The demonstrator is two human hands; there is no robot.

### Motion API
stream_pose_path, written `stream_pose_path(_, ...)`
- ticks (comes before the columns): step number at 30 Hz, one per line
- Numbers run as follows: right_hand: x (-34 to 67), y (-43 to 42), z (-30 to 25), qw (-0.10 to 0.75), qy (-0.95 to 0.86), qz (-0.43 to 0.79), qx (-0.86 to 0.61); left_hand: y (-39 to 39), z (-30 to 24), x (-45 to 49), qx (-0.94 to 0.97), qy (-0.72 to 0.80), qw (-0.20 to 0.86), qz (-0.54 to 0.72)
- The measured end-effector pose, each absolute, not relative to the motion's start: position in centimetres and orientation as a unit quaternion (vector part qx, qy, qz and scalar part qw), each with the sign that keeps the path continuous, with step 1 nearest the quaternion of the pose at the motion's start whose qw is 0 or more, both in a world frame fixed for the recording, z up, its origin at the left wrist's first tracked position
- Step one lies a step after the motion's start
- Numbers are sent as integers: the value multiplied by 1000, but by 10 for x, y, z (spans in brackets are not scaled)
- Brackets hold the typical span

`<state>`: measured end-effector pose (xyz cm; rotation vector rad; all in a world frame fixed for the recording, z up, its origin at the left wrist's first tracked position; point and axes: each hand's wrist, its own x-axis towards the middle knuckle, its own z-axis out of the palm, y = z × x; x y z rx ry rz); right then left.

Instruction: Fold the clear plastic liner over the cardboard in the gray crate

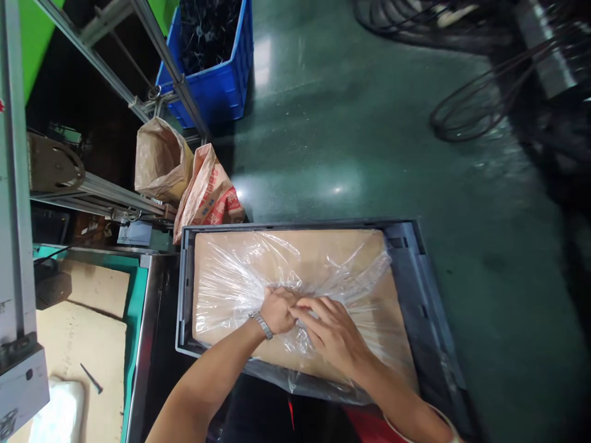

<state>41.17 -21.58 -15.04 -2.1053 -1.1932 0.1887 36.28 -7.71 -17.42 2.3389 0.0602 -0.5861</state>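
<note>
A grey plastic crate [295,225] lies below me, holding a brown cardboard sheet [323,249] under clear plastic film [231,271]. The film is gathered at the middle, with creases fanning out to the sides. My left hand [279,309], with a metal band at its wrist, is closed in a fist around the gathered film. My right hand [330,329] meets it from the right, fingers bent and fingertips drawn together against the left hand and the film. What lies right under the fingertips is hidden.
Two paper sacks [210,194] stand beyond the crate's left corner, by a metal frame [184,101]. A blue bin [212,92] of dark parts is behind them. At left, a bench carries cardboard [83,338] and a thin black piece [91,378]. Cables [462,123] lie on the green floor.
</note>
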Motion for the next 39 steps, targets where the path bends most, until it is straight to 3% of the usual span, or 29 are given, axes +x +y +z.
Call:
stream_pose_path(3, 422, -222, -158, 386, -449, 75, -803, -72, -178, 364, 873, 34, 444, -198)
stream_pose_path(6, 428, -221, -170, 423, -412, 154, -792, -63, -177, 365, 814, 37, 548, -192)
stream_pose_path(11, 420, -224, -172, 431, -300, 162, -836, -55, -173, 367, 759, 66, 614, -207)
stream_pose_path(17, 384, -224, -155, 475, -292, 176, -812, -54, -169, 371, 626, 169, 716, -261)
stream_pose_path(23, 390, -221, -170, 473, -263, 129, -831, -55, -170, 372, 706, 134, 640, -272)
stream_pose_path(27, 405, -216, -186, 455, -282, 171, -827, -58, -170, 373, 759, 117, 591, -247)
stream_pose_path(33, 410, -219, -193, 436, -272, 203, -833, -71, -167, 378, 957, -26, 230, -177)
stream_pose_path(39, 418, -220, -194, 408, -312, 217, -830, -73, -175, 369, 986, -7, 92, -137)
